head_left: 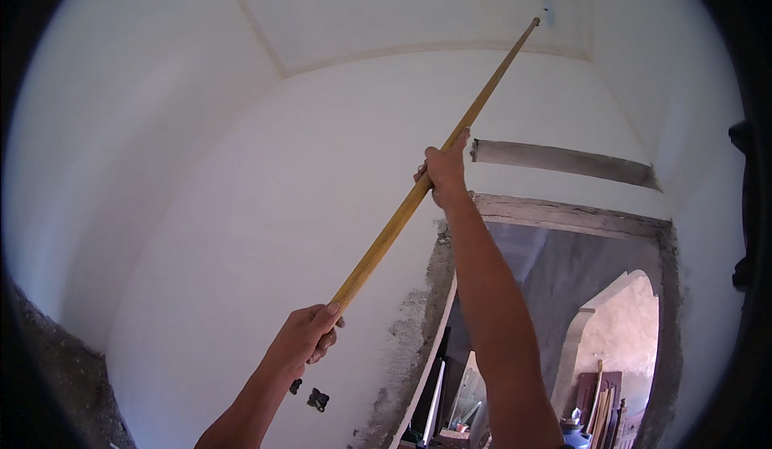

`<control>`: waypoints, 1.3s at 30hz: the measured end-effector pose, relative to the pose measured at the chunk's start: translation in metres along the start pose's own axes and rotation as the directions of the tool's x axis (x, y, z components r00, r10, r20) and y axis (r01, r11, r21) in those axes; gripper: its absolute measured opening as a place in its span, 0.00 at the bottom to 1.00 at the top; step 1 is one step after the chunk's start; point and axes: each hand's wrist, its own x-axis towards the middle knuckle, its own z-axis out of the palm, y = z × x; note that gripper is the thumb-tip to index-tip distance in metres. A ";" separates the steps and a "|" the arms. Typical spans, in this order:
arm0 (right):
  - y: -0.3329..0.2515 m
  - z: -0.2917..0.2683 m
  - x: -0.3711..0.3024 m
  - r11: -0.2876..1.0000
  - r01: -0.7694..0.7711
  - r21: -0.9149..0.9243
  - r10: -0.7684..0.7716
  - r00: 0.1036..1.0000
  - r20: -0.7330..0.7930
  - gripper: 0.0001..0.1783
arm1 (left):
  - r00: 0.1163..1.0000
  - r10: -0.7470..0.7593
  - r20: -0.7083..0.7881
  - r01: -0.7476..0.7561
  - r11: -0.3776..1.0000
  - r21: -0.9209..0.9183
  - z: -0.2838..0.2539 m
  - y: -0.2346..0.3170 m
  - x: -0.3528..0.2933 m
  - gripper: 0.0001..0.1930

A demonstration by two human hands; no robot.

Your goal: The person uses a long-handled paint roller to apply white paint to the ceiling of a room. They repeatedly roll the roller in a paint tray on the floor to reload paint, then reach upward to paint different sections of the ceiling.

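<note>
Gripping with left hand [312, 333] low, right hand [446, 170] higher: 1 wooden pole [382, 241]
Best braced low, steered from above, slowly; slanting up before the white wall [265, 208], ending near the blue patch [549, 15] on the ceiling [434, 6], contact hard to tell.

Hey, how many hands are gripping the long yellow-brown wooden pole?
2: the bare left hand grips the long yellow-brown wooden pole near its lower end, and the bare right hand grips it farther up. No others show.
</note>
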 end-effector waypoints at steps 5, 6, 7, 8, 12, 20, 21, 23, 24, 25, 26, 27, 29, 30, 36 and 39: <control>0.031 0.056 -0.027 0.997 -0.071 -0.007 0.071 0.996 0.048 0.58 | 0.999 -0.008 -0.041 0.005 0.998 -0.059 -0.049 -0.028 -0.009 0.24; 0.037 0.067 -0.031 0.996 -0.086 -0.007 0.086 0.995 0.054 0.58 | 0.998 -0.028 -0.053 0.024 0.998 -0.065 -0.059 -0.034 -0.010 0.25; 0.043 0.077 -0.034 0.995 -0.090 -0.042 0.092 0.994 0.064 0.57 | 0.997 -0.044 -0.068 0.039 0.997 -0.071 -0.069 -0.040 -0.009 0.25; 0.049 0.087 -0.035 0.995 -0.089 -0.049 0.092 0.993 0.070 0.57 | 0.995 -0.056 -0.080 0.050 0.996 -0.077 -0.079 -0.046 -0.008 0.25; 0.077 0.126 -0.042 0.991 -0.099 -0.090 0.106 0.991 0.079 0.55 | 0.997 -0.057 -0.047 0.051 0.992 -0.116 -0.121 -0.066 0.004 0.24; 0.118 0.173 -0.032 0.972 -0.083 -0.219 0.065 0.994 -0.090 0.51 | 0.993 -0.102 0.053 0.104 0.993 -0.052 -0.185 -0.082 0.058 0.27; 0.120 0.173 -0.030 0.969 -0.072 -0.236 0.049 0.994 -0.102 0.51 | 0.991 -0.118 0.065 0.121 0.991 -0.049 -0.186 -0.082 0.062 0.27; 0.118 0.168 -0.023 0.966 -0.061 -0.252 0.035 0.994 -0.108 0.51 | 0.989 -0.099 0.111 0.106 0.992 -0.063 -0.184 -0.080 0.069 0.27; 0.116 0.163 -0.020 0.962 -0.062 -0.264 0.032 0.993 -0.117 0.51 | 0.986 -0.108 0.127 0.118 0.990 -0.073 -0.180 -0.079 0.071 0.27; 0.112 0.160 -0.016 0.964 -0.042 -0.263 0.005 0.990 -0.141 0.51 | 0.986 -0.095 0.134 0.105 0.992 -0.065 -0.177 -0.076 0.072 0.27; 0.107 0.154 -0.013 0.965 -0.036 -0.261 0.001 0.991 -0.135 0.52 | 0.986 -0.085 0.142 0.094 0.994 -0.060 -0.171 -0.072 0.074 0.27; 0.102 0.147 -0.010 0.966 -0.034 -0.255 0.001 0.992 -0.129 0.52 | 0.987 -0.066 0.149 0.076 0.995 -0.058 -0.165 -0.067 0.074 0.27; 0.089 0.134 -0.006 0.972 -0.030 -0.231 0.000 0.992 -0.127 0.53 | 0.984 -0.076 0.162 0.085 0.995 -0.046 -0.152 -0.055 0.072 0.27; 0.080 0.127 -0.003 0.976 -0.022 -0.218 -0.006 0.992 -0.127 0.53 | 0.985 -0.081 0.155 0.088 0.995 -0.038 -0.144 -0.047 0.071 0.27; 0.020 0.076 0.022 0.990 0.042 -0.132 -0.058 0.990 -0.127 0.55 | 0.991 -0.024 0.132 0.022 1.000 0.020 -0.088 0.008 0.052 0.25; -0.012 0.047 0.031 0.995 0.059 -0.081 -0.068 0.991 -0.116 0.55 | 0.992 0.032 0.118 -0.035 0.999 0.020 -0.054 0.033 0.033 0.26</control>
